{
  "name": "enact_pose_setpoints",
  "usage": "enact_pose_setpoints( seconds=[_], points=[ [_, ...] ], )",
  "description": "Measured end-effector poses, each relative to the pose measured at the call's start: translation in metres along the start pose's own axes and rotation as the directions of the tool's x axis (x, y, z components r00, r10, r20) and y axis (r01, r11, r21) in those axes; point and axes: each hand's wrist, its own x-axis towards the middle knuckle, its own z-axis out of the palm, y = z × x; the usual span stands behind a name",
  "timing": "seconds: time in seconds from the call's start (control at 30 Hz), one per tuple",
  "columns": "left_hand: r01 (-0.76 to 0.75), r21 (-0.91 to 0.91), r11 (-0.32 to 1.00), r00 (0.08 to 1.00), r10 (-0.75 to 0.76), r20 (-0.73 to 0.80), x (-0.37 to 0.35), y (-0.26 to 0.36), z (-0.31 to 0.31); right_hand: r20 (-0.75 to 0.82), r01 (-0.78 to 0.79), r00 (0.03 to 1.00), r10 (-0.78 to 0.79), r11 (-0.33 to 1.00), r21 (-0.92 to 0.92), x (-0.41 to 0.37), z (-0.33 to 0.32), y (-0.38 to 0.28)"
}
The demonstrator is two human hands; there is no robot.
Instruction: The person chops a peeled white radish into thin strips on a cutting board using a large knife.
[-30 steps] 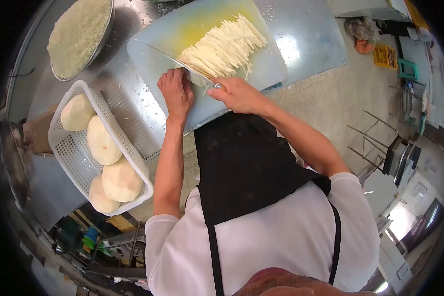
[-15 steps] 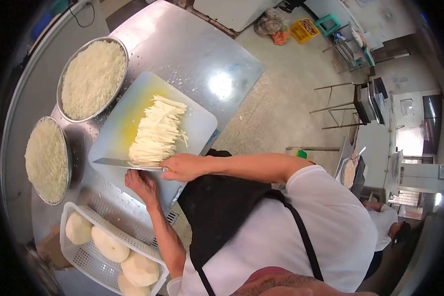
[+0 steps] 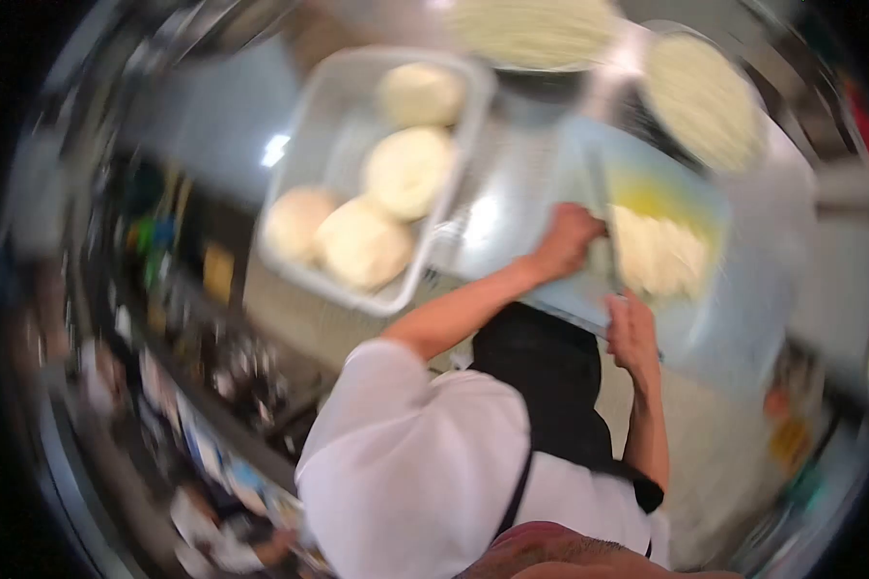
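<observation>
My right hand (image 3: 632,328) is wrapped round the handle of a large knife (image 3: 605,183), whose long blade points away from me across the cutting board (image 3: 570,159). Right beside the blade lies a pile of pale vegetable strips (image 3: 658,256), on the yellow-stained part of the board. On the blade's other side my left hand (image 3: 568,241) is closed, its fingertips bunched against or very near the knife. Blur and the blade hide what, if anything, those fingers hold.
A white plastic basket (image 3: 480,125) with several peeled round roots (image 3: 410,174) stands to the left. Two bowls of pale shreds (image 3: 536,34) (image 3: 702,101) sit at the back of the metal table (image 3: 483,217). People in white (image 3: 212,540) are at lower left.
The view has swung strongly to the left and blurred, so the board and bowls now appear on the right. Both hands stay by the knife; the strips remain beside its blade.
</observation>
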Motion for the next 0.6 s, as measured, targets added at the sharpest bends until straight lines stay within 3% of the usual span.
enact_pose_setpoints(
  seconds=[0.07,0.13,0.17,0.23,0.3,0.4,0.47,0.53,0.57,0.6],
  points=[
    [-0.028,0.038,0.999,0.999,0.03,-0.037,0.003,0.003,-0.004,0.097,-0.368,0.929,0.356,0.875,0.314,0.021,-0.014,-0.043],
    [-0.019,0.143,0.99,0.996,0.031,-0.083,-0.002,0.006,-0.003,0.074,-0.338,0.937,0.341,0.835,0.434,0.017,-0.015,-0.047],
    [0.003,0.147,0.989,0.998,0.006,-0.06,0.004,0.007,-0.005,0.098,-0.316,0.948,0.304,0.855,0.41,0.018,-0.029,-0.06],
    [0.066,0.17,0.983,0.997,-0.058,-0.055,-0.006,0.004,-0.005,0.116,-0.415,0.908,0.402,0.828,0.377,0.006,-0.037,-0.077],
    [0.011,0.157,0.988,0.997,0.001,-0.076,-0.004,0.002,0.003,0.1,-0.389,0.92,0.38,0.848,0.36,0.009,-0.024,-0.067],
    [0.028,0.236,0.971,0.999,-0.022,-0.031,-0.006,0.004,0.003,0.094,-0.294,0.956,0.278,0.905,0.308,0.01,-0.024,-0.032],
    [-0.016,0.282,0.959,0.996,0.041,-0.083,-0.007,-0.008,0.016,0.115,-0.208,0.976,0.182,0.938,0.277,0.02,-0.026,-0.031],
    [-0.02,0.311,0.95,0.997,0.043,-0.067,-0.009,-0.007,0.015,0.117,-0.401,0.915,0.385,0.844,0.357,0.016,-0.028,-0.043],
    [0.011,0.324,0.946,0.995,0.021,-0.097,-0.006,-0.007,0.017,0.109,-0.263,0.965,0.24,0.896,0.358,0.021,-0.013,-0.024],
    [-0.006,0.328,0.945,0.996,0.037,-0.087,-0.006,-0.011,0.014,0.141,-0.243,0.968,0.206,0.909,0.339,0.026,-0.016,-0.024]
  ],
)
